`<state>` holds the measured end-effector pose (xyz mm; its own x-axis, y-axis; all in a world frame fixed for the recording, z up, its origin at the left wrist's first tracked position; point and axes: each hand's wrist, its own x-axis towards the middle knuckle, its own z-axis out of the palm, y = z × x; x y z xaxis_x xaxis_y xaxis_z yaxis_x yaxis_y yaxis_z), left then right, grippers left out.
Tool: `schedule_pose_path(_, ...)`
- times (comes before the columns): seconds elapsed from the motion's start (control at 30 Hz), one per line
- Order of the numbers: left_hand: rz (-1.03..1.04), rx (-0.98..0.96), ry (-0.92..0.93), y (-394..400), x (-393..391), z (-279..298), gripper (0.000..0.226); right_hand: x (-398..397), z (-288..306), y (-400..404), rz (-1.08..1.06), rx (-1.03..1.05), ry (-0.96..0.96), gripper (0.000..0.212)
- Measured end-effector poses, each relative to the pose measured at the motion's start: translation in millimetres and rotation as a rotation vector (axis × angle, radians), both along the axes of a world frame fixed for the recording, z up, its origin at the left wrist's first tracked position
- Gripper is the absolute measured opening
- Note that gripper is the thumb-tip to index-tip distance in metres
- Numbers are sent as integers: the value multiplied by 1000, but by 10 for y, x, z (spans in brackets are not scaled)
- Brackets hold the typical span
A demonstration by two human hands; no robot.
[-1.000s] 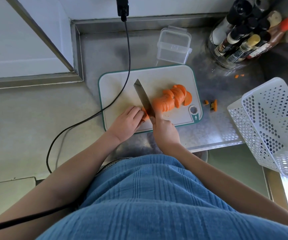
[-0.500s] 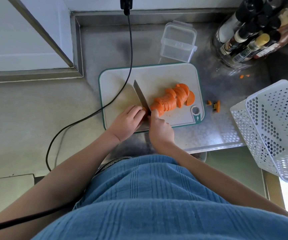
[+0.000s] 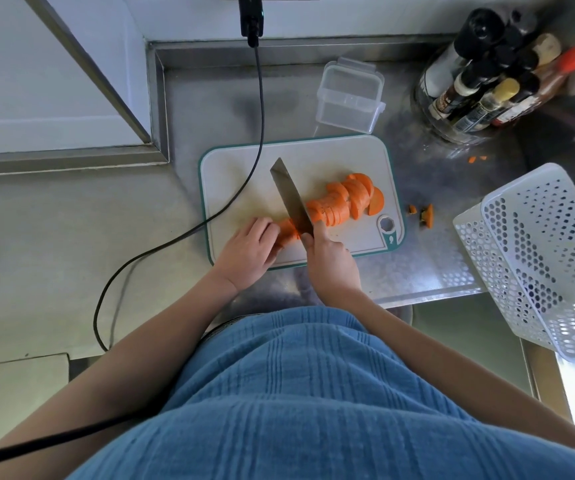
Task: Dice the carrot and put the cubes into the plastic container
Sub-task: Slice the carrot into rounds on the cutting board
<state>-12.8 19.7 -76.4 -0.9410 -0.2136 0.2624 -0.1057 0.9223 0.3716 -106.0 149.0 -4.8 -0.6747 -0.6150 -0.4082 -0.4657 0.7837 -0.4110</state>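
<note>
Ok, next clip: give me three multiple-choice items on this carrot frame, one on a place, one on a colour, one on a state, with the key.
1. Where is the plastic container?
A. On the counter beyond the cutting board
B. On the board
C. In the white basket

2. What colour is the board's rim?
A. Red
B. Teal
C. Black

3. What does the right hand hold?
A. Nothing
B. The container
C. The knife

Key: 1 A, it stands on the steel past the board's far edge. 2 B, a teal band edges the white board. 3 C, its fingers wrap the handle while the left hand steadies the carrot.
</note>
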Motion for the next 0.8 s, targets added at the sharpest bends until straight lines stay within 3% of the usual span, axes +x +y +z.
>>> schedule_pose_path(0.1,-38,-44,-1,-2,-10,-3,18,37,25,-3,23,-5,-4,24)
schedule_pose_path(0.43,-27,-18,-31,-1,-26,27,16,92,-23,1,66,32,29,11)
schedule_pose_path(0.8,-57,12,7,-36,-38,-1,21,108,-115,-24,47,62,27,16)
